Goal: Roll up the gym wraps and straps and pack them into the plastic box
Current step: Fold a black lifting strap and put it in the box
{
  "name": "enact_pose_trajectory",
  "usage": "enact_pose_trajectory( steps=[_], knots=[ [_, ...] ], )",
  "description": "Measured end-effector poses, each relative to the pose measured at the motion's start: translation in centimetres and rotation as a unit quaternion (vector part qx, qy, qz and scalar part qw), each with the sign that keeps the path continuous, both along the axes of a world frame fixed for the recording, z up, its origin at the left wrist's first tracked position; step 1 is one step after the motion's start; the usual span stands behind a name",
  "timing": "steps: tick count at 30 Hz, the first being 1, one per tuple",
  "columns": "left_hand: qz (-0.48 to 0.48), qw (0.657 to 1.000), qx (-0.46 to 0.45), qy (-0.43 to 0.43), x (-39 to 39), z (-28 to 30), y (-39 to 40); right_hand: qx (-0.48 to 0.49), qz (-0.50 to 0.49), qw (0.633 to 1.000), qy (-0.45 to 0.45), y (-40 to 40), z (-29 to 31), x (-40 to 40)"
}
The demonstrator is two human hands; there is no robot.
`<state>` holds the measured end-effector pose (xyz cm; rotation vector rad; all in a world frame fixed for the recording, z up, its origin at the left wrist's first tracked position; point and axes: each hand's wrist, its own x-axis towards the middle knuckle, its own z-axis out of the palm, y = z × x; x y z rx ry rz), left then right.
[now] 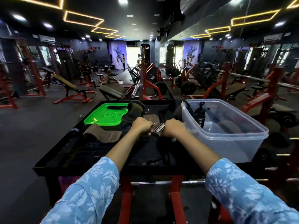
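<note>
My left hand and my right hand are both closed on a black strap with a white-lettered label, held between them over the black table. The strap's loose black tail lies on the table below my hands. The clear plastic box stands at the right, just beyond my right hand, with black straps inside at its far left corner. A brown padded wrap lies left of my left hand. Another brown pad lies behind my hands.
The green plastic lid lies at the table's back left, with a dark belt partly over it. Red and black gym benches and machines fill the room beyond. A red frame and steel bar sit under the table's near edge.
</note>
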<state>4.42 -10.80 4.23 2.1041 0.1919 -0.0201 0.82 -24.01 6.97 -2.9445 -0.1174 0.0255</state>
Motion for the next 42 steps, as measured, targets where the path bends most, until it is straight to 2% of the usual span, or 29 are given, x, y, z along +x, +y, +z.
enact_pose_trajectory(
  steps=[3, 6, 11, 13, 16, 19, 21, 22, 25, 27, 30, 32, 33, 36, 39, 42],
  knots=[
    [-0.011, 0.998, -0.052, 0.019, -0.9, -1.0, 0.3, 0.014, -0.076, 0.996, 0.053, -0.1, -3.3, 0.3],
    [-0.036, 0.996, -0.079, 0.028, -1.6, -1.3, -0.1, 0.045, -0.096, 0.993, 0.043, 0.0, -5.0, 1.2],
    [-0.05, 0.995, -0.077, 0.024, -2.1, -1.4, -0.8, 0.101, -0.145, 0.984, 0.011, 0.6, -2.7, -1.0],
    [-0.049, 0.993, -0.093, 0.049, -2.1, -1.2, -1.1, 0.108, -0.153, 0.982, -0.009, 0.7, -1.9, -1.7],
    [-0.08, 0.972, -0.192, 0.109, -2.6, 0.0, -1.0, 0.126, -0.12, 0.984, -0.039, 2.0, -0.7, -3.1],
    [-0.044, 0.951, -0.291, 0.097, -2.3, 0.8, -0.2, 0.245, -0.084, 0.956, -0.139, 2.5, -0.9, -3.8],
    [0.009, 0.931, -0.353, 0.091, -1.6, 1.0, 0.5, 0.345, -0.101, 0.906, -0.225, 2.6, -1.1, -5.1],
    [0.026, 0.921, -0.378, 0.09, -1.5, 1.4, 0.6, 0.382, -0.113, 0.887, -0.232, 2.7, -1.2, -5.8],
    [0.048, 0.906, -0.415, 0.073, -0.9, 2.2, 0.8, 0.442, -0.101, 0.886, -0.101, 3.1, -2.4, -7.0],
    [0.053, 0.904, -0.418, 0.069, -0.4, 2.4, 1.2, 0.45, -0.055, 0.886, -0.102, 3.2, -2.7, -7.3],
    [0.042, 0.898, -0.431, 0.081, -0.4, 2.2, 1.6, 0.438, -0.021, 0.873, -0.213, 3.2, -1.2, -7.9],
    [0.037, 0.896, -0.435, 0.083, -0.6, 2.2, 1.7, 0.404, -0.007, 0.879, -0.254, 3.5, 0.0, -8.9],
    [0.034, 0.896, -0.436, 0.081, -0.5, 2.2, 1.8, 0.383, -0.008, 0.89, -0.247, 3.5, 0.3, -9.2],
    [0.045, 0.893, -0.441, 0.078, 0.1, 2.4, 2.8, 0.31, 0.001, 0.945, -0.108, 2.6, 0.4, -9.8],
    [0.07, 0.885, -0.457, 0.061, 0.0, 2.5, 3.3, 0.27, 0.054, 0.961, -0.036, 2.3, 0.8, -10.9],
    [0.11, 0.893, -0.436, 0.014, -0.2, 2.8, 3.2, 0.181, 0.131, 0.974, 0.041, 3.2, 1.6, -11.9]
  ],
)
